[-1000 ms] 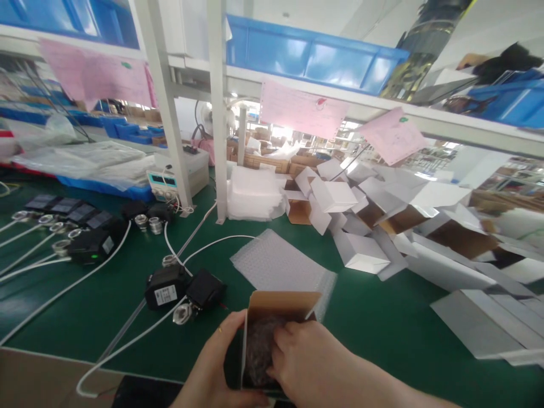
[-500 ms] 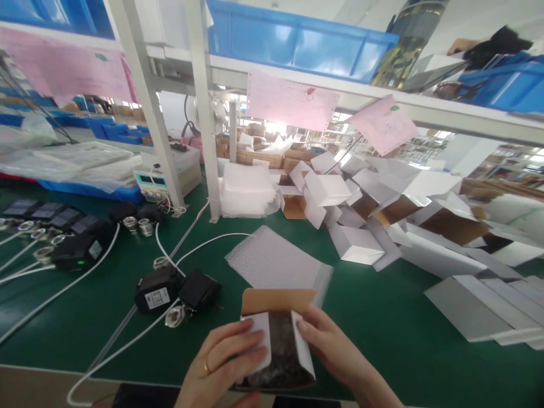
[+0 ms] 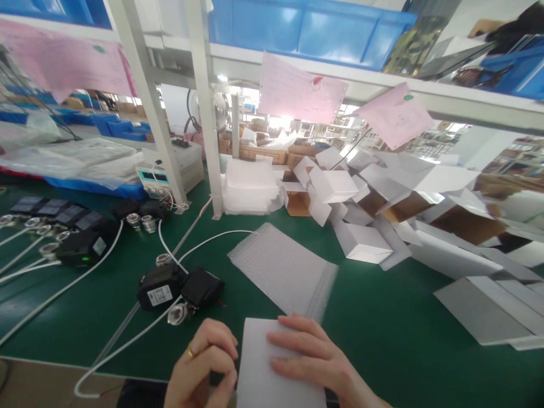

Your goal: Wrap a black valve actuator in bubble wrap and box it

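A white cardboard box lies at the front edge of the bench with its white lid flat over the top. My right hand rests on the lid, fingers stretched out flat and slightly apart. At the box's left edge, my left hand has its fingers curled in, a ring on one finger. Its fingertips are close to the box's side; what they hold, if anything, is hidden. Just behind the box lies a flat bubble-wrap bag. To the left are two black valve actuators with metal fittings and white cables.
Open white cartons are heaped at the back right, with folded ones at the right. A stack of white foam sheets stands by the shelf post. More black actuators sit at the left.
The box was open with a dark wrapped content showing; its lid now covers that. My right hand moved from the flap onto the lid. My left hand drew off the flap and curled.
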The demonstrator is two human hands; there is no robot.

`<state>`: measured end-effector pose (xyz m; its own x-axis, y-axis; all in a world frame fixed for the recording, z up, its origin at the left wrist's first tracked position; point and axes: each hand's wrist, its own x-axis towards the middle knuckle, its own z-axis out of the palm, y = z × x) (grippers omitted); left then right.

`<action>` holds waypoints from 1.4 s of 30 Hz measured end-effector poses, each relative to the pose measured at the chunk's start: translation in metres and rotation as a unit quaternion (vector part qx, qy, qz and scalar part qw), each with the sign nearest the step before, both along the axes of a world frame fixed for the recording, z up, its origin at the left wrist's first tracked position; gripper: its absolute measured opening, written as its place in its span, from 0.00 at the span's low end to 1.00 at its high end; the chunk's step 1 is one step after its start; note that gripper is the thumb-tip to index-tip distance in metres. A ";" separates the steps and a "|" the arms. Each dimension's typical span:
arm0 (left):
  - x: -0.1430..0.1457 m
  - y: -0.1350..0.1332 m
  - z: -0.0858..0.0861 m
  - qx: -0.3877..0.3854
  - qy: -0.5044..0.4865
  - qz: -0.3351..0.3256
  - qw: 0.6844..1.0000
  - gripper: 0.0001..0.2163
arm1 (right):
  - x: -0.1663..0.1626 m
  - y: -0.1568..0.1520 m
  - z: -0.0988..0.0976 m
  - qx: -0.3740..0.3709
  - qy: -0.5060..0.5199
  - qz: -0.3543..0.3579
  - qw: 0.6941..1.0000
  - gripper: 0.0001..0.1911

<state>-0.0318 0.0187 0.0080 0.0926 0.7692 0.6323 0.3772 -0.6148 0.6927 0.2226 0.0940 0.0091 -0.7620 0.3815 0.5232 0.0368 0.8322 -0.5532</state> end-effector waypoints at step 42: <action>-0.008 0.007 -0.003 0.054 0.207 -0.080 0.974 0.17 | -0.011 -0.019 -0.004 0.141 0.004 -0.118 0.983 0.13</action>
<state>-0.0401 0.0260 0.0048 0.4706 0.6551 0.5911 0.5034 -0.7495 0.4299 0.2114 0.0745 0.0050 -0.6650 0.3871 0.6387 0.2443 0.9209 -0.3037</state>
